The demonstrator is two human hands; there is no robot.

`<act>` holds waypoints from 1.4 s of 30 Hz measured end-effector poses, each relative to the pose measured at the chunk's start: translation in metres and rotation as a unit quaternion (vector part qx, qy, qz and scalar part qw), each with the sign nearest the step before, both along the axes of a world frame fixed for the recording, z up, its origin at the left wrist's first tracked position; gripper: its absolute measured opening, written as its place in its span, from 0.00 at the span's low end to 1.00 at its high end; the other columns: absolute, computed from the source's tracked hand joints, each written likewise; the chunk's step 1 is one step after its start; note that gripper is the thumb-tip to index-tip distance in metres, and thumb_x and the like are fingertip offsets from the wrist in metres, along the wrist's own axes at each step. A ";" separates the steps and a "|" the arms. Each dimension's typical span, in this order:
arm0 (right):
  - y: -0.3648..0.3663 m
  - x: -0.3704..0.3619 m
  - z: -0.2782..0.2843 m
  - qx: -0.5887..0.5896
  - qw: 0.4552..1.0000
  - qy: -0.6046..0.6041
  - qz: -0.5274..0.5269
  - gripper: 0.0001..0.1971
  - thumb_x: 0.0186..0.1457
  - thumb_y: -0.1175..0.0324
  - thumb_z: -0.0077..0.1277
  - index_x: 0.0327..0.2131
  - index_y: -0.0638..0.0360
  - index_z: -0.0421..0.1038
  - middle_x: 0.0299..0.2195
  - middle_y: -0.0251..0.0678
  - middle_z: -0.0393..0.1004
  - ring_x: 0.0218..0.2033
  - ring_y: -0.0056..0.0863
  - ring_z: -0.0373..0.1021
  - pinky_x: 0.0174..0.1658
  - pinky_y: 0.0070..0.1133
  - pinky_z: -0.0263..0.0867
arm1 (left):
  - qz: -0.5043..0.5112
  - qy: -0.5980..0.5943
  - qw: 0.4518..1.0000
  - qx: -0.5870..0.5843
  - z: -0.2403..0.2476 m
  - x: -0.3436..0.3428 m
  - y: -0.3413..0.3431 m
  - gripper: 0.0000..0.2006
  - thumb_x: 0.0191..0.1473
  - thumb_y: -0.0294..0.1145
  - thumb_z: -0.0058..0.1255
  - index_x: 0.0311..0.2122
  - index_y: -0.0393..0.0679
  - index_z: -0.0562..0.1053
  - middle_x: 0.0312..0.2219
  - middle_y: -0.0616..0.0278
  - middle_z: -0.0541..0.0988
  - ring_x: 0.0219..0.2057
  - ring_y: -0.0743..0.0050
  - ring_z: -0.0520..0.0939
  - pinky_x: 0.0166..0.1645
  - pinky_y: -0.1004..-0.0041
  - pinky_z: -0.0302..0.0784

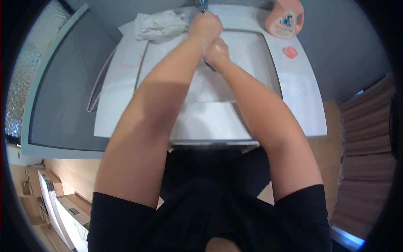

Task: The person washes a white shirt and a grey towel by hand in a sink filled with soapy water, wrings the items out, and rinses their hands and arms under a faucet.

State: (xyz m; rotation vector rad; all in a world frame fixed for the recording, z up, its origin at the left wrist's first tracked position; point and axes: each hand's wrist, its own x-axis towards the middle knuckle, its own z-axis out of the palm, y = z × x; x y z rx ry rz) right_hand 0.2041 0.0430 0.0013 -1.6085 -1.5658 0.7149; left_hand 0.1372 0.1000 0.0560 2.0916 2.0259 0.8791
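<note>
My left hand (206, 26) reaches over the far side of the white sink (252, 54), just in front of the metal faucet (201, 5). Its fingers look curled, and whether they touch the faucet cannot be made out. Directly below it, nearer to me, my right hand (217, 51) is closed, close against the left wrist. Anything inside either hand is hidden. Both hands look wet or soapy. Under the right hand a dark spot, perhaps the drain (210, 66), shows in part. Left of the hands, a bunched white cloth (161, 26) lies on the sink's back-left rim.
A pink detergent bottle (285, 21) stands at the back right, with a pink cap (290, 52) before it. A pink wire hanger (100, 80) hangs over the left edge. Further left is a grey-framed panel (67, 92); a brown curtain (365, 155) hangs right.
</note>
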 end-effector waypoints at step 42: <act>-0.010 -0.006 0.034 0.120 0.968 -0.152 0.159 0.16 0.43 0.66 0.54 0.35 0.66 0.78 0.31 0.57 0.80 0.37 0.58 0.76 0.44 0.38 0.73 | -0.343 -0.772 0.534 0.027 -0.032 -0.108 -0.065 0.24 0.69 0.49 0.34 0.50 0.38 0.73 0.44 0.50 0.82 0.49 0.53 0.81 0.58 0.53 0.73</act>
